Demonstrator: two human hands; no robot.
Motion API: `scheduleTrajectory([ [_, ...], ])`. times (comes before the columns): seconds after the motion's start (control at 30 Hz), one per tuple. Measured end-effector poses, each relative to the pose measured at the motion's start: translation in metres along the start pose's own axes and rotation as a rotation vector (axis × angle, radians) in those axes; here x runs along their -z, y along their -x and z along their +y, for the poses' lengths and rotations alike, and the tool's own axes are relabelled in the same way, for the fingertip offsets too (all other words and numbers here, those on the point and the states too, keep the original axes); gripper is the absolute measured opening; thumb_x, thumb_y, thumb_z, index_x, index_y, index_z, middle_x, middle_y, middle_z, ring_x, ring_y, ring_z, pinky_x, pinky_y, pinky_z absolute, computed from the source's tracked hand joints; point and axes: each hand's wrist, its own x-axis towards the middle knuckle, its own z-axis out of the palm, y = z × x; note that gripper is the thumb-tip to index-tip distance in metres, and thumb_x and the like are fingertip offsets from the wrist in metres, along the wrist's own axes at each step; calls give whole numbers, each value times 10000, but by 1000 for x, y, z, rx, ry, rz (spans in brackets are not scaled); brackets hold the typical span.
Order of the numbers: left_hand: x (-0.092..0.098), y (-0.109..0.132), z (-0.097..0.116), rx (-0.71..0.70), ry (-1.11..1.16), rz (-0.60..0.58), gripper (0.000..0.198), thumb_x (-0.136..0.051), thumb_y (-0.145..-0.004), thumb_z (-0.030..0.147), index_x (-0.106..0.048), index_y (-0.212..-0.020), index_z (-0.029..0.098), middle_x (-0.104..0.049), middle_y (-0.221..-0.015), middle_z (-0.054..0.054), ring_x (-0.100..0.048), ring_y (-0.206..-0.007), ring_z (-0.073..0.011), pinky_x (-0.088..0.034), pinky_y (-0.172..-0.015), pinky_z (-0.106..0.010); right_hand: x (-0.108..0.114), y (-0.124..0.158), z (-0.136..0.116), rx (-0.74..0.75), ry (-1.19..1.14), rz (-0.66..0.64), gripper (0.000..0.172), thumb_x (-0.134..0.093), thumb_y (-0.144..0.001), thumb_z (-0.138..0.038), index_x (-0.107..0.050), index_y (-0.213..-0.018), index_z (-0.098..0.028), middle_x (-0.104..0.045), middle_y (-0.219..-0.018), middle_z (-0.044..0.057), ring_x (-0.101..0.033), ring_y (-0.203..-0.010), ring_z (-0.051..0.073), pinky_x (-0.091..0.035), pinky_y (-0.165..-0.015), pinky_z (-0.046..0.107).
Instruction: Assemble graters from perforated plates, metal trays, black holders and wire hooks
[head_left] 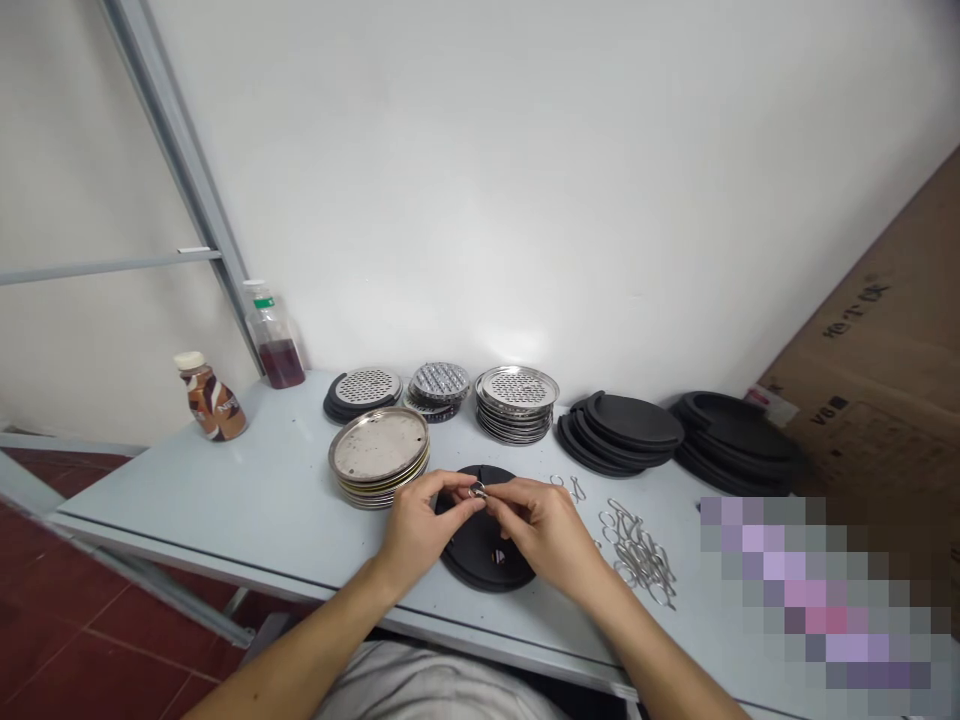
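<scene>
My left hand (417,528) and my right hand (541,530) meet above a black round disc (480,552) lying on the pale table (225,500). Both hands pinch a small metal wire clip (478,490) between their fingertips, just over the disc's far edge. A loose heap of similar wire clips (639,552) lies to the right of my right hand. A stack of plain metal plates (379,456) stands just left of my left hand.
Along the wall stand stacks of perforated metal discs (516,400), two piles of black discs (622,428), a juice bottle (274,336) and a brown drink bottle (213,396). A cardboard box (885,380) leans at right. A blurred patch covers the lower right.
</scene>
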Motion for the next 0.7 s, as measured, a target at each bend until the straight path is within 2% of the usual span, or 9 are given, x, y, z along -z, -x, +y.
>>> scheduleTrajectory([
  [0.13, -1, -1, 3, 12, 53, -44, 164, -740, -799, 214, -702, -952, 170, -713, -793, -24, -669, -746, -170, -543, -736, -276, 0, 0, -2, -54, -18, 36, 202, -564, -878, -188, -762, -852, -216, -700, -684, 5, -627, -622, 157, -456, -581, 239],
  [0.33, -1, -1, 3, 34, 98, -71, 162, -714, -827, 236, -684, -972, 169, -696, -807, -25, -654, -757, -165, -530, -737, -276, -1, -1, 2, -121, -158, 15, 179, -592, -860, -241, -766, -872, -198, -735, -730, 26, -664, -638, 166, -503, -579, 242],
  [0.53, 0, 0, 0, -30, 23, -10, 141, -752, -792, 218, -695, -914, 175, -711, -886, -47, -670, -820, -186, -532, -793, -301, -2, -1, 5, -214, -336, -10, 201, -626, -835, -291, -753, -927, -165, -756, -760, 52, -686, -620, 168, -529, -587, 256],
  [0.7, -1, 0, -2, -37, 35, 14, 132, -772, -774, 210, -694, -877, 183, -717, -877, -40, -674, -834, -190, -528, -805, -302, -3, -1, 8, -187, -316, 7, 176, -646, -805, -271, -768, -886, -174, -748, -733, 49, -680, -632, 171, -526, -585, 260],
])
